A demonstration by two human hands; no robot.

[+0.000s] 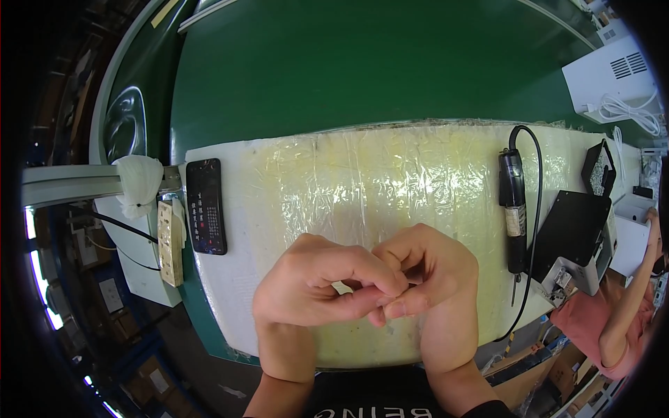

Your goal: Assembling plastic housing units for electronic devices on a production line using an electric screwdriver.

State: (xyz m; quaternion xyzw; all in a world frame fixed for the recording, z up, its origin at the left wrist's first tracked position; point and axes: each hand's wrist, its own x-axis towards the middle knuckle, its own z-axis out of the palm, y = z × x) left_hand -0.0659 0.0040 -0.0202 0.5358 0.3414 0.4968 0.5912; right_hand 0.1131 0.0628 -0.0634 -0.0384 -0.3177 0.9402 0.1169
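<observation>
Both my hands meet over the near middle of a pale work pad [279,167] wrapped in clear film. My left hand [324,279] has thumb and forefinger pinched together. The fingers of my right hand [435,275] are closed too, their tips touching those of the left. Whatever lies between the fingertips, if anything, is too small or hidden to make out. To the right of my hands lies a black electric screwdriver [513,209], its bit toward me and its cable looping from the far end. A black phone [206,206] rests at the pad's left edge.
A beige power strip [169,244] sits left of the phone, below a white plastic bag [139,182]. On the right are a black panel [571,230], a small black tray [598,169] and a white appliance [610,76] with coiled cable. A co-worker in pink [599,327] works at far right.
</observation>
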